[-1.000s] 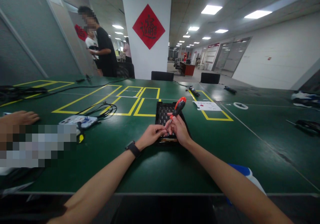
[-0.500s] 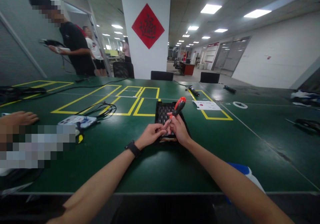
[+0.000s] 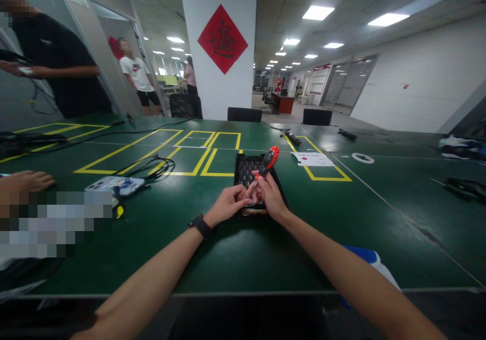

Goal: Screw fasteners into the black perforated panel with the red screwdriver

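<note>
A red-and-black screwdriver slants over a black box, its handle up to the right and its shaft down to the left. My right hand is closed around the screwdriver just below the handle. The fingers of my left hand are pinched together at the lower end of the shaft; what lies between them is hidden. Under both hands, the box shows a dark patterned inside with many small pieces or slots, too small to make out.
On the green table, a phone and coiled black cable lie left, near another person's hand. A paper sheet, a white ring and a blue-and-white object are right. People stand at the back left.
My hands and the screwdriver keep nearly the same pose over the box. A person in black at the back has walked left, uncovering a person in white. The view has shifted slightly.
</note>
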